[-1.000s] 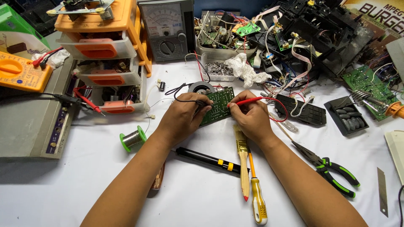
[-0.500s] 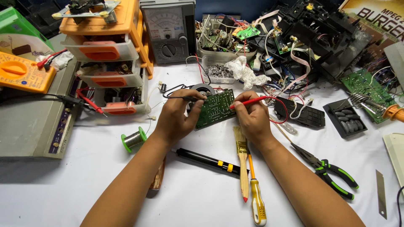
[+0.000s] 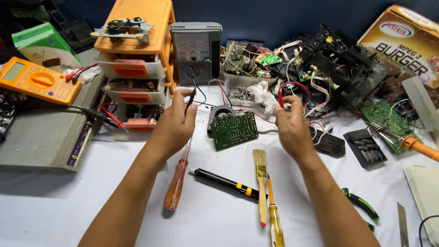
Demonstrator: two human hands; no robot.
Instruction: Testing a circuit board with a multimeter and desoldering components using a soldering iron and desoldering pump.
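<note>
Left hand [image 3: 176, 126]: raised above the white table [image 3: 68, 206], fingers pinched on a black test probe [image 3: 189, 101] whose thin lead runs far toward the grey analogue meter [image 3: 195, 52].

Right hand [image 3: 292, 128]: raised to the right of the board, fingers closed on a red test probe [image 3: 280, 97] with its red lead [image 3: 295, 85] looping above it.

Green circuit board [image 3: 234, 130]: lies flat on the table between the two hands, touched by neither; a round black part [image 3: 221, 113] sits at its far left corner.

Containers:
- Orange drawer unit [image 3: 137, 55], far left: three translucent drawers, the middle and lower ones holding small dark parts; contents too crowded to tell apart. A small metal mechanism [image 3: 122, 26] rests on top.
- Clear tray [image 3: 240, 93], far of the board: holds a heap of silvery small parts, with crumpled white paper [image 3: 264, 95] just beside it.
- Black open tray [image 3: 366, 147], right: holds several dark oblong pieces in a row.
- Cardboard box [image 3: 404, 43], far right: contents hidden.

Loose tools, near side: brown-handled screwdriver [image 3: 177, 178], black desoldering pump [image 3: 226, 183], paintbrush [image 3: 261, 183], yellow-handled screwdriver [image 3: 274, 215], green-handled pliers [image 3: 363, 208]. Orange-handled soldering iron [image 3: 409, 142] at right; yellow digital multimeter [image 3: 34, 80] at far left.
</note>
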